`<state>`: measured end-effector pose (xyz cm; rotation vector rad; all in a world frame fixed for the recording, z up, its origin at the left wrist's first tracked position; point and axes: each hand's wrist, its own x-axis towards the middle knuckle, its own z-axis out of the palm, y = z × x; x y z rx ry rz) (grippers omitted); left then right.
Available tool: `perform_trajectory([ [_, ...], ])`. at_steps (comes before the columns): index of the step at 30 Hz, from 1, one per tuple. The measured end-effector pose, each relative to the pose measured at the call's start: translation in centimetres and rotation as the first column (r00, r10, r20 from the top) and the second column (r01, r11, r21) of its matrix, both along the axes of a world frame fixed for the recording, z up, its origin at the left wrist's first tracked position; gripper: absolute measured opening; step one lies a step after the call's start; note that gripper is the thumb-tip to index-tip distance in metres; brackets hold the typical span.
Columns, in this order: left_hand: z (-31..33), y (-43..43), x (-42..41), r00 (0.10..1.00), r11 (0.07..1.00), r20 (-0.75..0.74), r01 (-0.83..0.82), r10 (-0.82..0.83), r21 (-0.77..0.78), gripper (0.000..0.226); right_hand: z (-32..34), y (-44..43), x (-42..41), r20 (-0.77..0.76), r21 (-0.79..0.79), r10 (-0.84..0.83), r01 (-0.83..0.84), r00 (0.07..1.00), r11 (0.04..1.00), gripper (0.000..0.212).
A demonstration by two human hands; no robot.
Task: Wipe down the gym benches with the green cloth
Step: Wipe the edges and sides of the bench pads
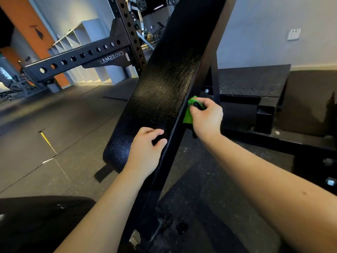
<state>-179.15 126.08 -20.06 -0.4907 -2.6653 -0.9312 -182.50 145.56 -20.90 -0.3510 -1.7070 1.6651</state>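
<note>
A long black padded bench (164, 84) runs steeply up through the middle of the head view, its textured pad shiny. My right hand (207, 117) is closed around the bunched green cloth (189, 114) and presses it against the pad's right side edge, beside the black frame. Most of the cloth is hidden under my fingers. My left hand (145, 148) rests on the lower part of the pad, fingers curled loosely with the thumb at the right edge, holding nothing.
A black perforated rack beam (78, 57) crosses at the left. The bench's black steel frame and base (264, 114) stand at the right, with a dark platform (255, 79) behind. Dark rubber floor (54, 115) spreads to the left, with white shelves (80, 39) beyond.
</note>
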Motion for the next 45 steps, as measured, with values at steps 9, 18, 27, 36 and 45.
perform_trajectory([
  [9,0.3,0.2,-0.4,1.000,0.999,0.003,-0.009,0.009,0.047,0.029,-3.6,-1.4,4.2,-0.001,0.167,0.140,-0.137,0.990,0.976,0.023],
  [18,0.0,-0.2,-0.1,1.000,0.999,-0.009,0.007,-0.007,0.033,0.032,-2.3,-1.7,2.7,0.002,0.372,0.076,-0.071,0.997,0.926,0.032],
  [27,0.4,-0.2,0.2,1.000,0.999,0.008,0.009,-0.009,0.054,0.032,-3.7,-3.0,4.8,0.082,0.118,0.113,-0.123,0.990,0.985,0.015],
  [36,0.3,-1.0,0.7,0.997,0.999,0.063,0.054,-0.054,0.007,0.042,-2.5,-2.7,1.4,0.032,0.190,0.013,-0.019,0.999,0.982,0.041],
  [45,0.3,-1.1,0.0,0.994,0.997,0.093,0.057,-0.061,0.049,0.040,-5.2,-3.9,5.6,0.060,0.138,0.131,-0.138,0.990,0.981,0.020],
])
